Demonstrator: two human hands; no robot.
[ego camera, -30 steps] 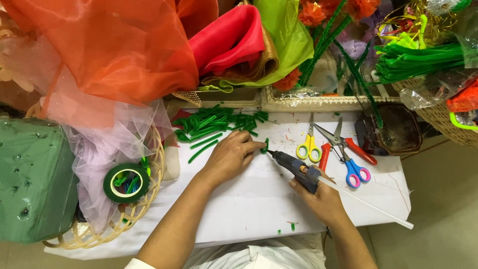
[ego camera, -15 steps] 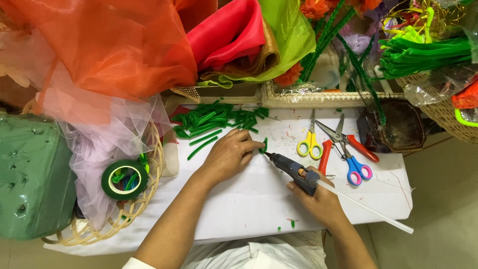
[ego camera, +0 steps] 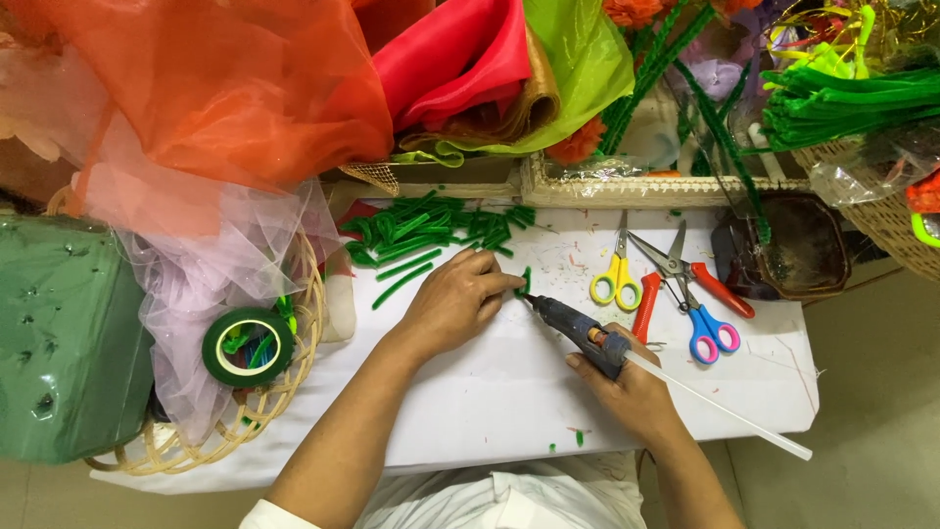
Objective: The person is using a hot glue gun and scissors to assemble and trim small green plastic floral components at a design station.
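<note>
green stem piece [ego camera: 526,281] still pinched in left hand [ego camera: 452,304], right hand [ego camera: 632,392] keeps gripping glue gun [ego camera: 578,331], unmoved

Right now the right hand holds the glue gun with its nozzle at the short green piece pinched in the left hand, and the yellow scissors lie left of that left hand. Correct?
Not quite. The head view shows the yellow scissors lying to the right of the left hand, beyond the glue gun. The rest holds: the right hand grips the gun, nozzle at the short green piece.

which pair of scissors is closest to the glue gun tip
The yellow-handled scissors: they lie shut just right of the glue gun tip. The blue-handled scissors sit farther right, blades apart.
</note>
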